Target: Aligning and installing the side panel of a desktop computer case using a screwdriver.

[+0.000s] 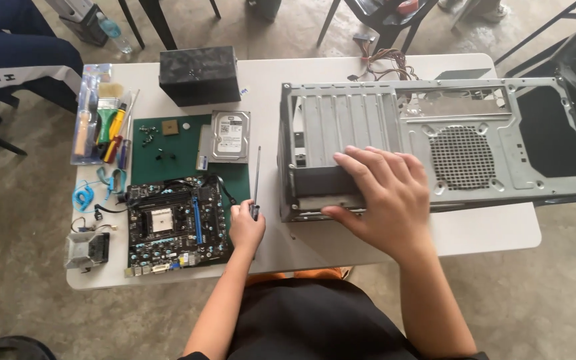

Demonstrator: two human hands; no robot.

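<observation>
A bare grey metal computer case [461,143] lies on its side on the white table [488,230]. My right hand [381,197] rests flat on the case's near left corner, over a dark drive bay. My left hand [246,228] is closed around the handle of a long thin screwdriver [257,175] whose shaft points away from me, just left of the case. A black motherboard [175,223] lies on a green mat [181,143] right beside my left hand.
On the mat lie a silver hard drive [229,137], a small chip and loose screws. A black power supply box [198,75] stands behind it. A tool pack [95,113], blue cable and a cooler fan [87,248] sit at the left. Chairs and another person's leg surround the table.
</observation>
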